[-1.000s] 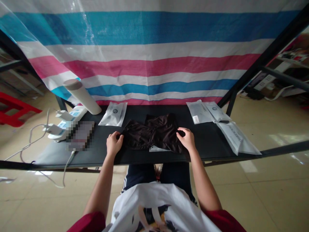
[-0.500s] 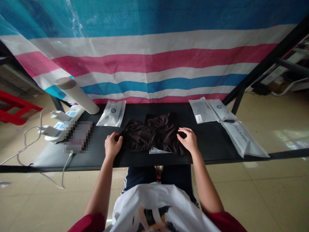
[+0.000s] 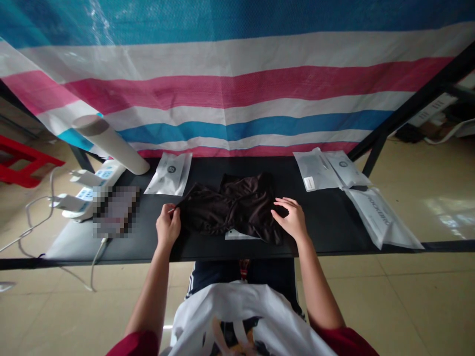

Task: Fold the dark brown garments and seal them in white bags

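Note:
A dark brown, thin cloth garment [image 3: 230, 205] lies spread and wrinkled on the black table [image 3: 326, 217]; its exact kind cannot be made out. My left hand [image 3: 168, 225] pinches the garment's left end between thumb and fingers, pulling that corner out to a point. At the garment's right edge, my right hand [image 3: 293, 220] hovers or rests lightly with thumb and fingers apart in a loose curve. A pale plastic bag [image 3: 241, 235] peeks out from under the garment's near edge, the rest of it covered.
Left of the garment are a packaged item in a frosted bag [image 3: 169, 173], a white cylinder [image 3: 115, 146], a power strip [image 3: 100, 185] with chargers, and a blurred phone [image 3: 117, 210] on a cable. Several frosted bags [image 3: 382, 217] lie at right. A striped sheet [image 3: 230, 89] hangs behind.
My left hand has moved slightly left, drawing the garment's left end outward. My right hand stays by the right edge, its fingers a little more spread. The view has shifted slightly.

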Motion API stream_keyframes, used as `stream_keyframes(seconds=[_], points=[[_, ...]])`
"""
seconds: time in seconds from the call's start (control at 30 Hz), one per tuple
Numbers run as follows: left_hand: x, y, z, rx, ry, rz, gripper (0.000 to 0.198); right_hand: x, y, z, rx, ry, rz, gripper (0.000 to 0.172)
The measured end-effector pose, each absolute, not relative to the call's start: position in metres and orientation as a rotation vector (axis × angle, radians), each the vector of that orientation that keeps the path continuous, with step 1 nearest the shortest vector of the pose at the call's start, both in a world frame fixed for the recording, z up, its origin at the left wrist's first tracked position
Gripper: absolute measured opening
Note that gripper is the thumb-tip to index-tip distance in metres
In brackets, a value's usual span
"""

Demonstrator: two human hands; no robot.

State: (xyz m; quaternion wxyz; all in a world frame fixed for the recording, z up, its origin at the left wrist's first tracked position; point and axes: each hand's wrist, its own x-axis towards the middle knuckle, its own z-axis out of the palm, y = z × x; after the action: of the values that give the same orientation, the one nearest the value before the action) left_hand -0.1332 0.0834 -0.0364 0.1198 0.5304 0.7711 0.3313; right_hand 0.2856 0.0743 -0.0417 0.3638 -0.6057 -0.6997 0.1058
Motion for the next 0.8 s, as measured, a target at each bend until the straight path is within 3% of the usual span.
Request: stream_keyframes(seconds=[0.13,0.33,0.47,0.57,0.8], points=[[-0.132,0.084,-0.029,1.531,2.113,1.039,0.03,0.286,0.074,-0.042,-1.567,-1.804,0.28,0.023],[-0.067,0.093,0.028,1.686,2.007,1.161,0.032,0.287,0.075,-0.043,-1.554,-1.811,0.273,0.024],[0.0,0.104,0.052,1.958,1.499,0.928,0.036,0.288,0.075,-0.045,-1.549,-1.818,0.265,0.024],[0.022,0.105,0.052,2.146,1.188,0.756,0.045,0.287,0.075,-0.045,-1.548,-1.82,0.25,0.023],[-0.015,0.075,0.027,2.366,1.298,0.703,0.029,0.279,0.066,-0.03,-1.426,-1.751,0.238,0.018]])
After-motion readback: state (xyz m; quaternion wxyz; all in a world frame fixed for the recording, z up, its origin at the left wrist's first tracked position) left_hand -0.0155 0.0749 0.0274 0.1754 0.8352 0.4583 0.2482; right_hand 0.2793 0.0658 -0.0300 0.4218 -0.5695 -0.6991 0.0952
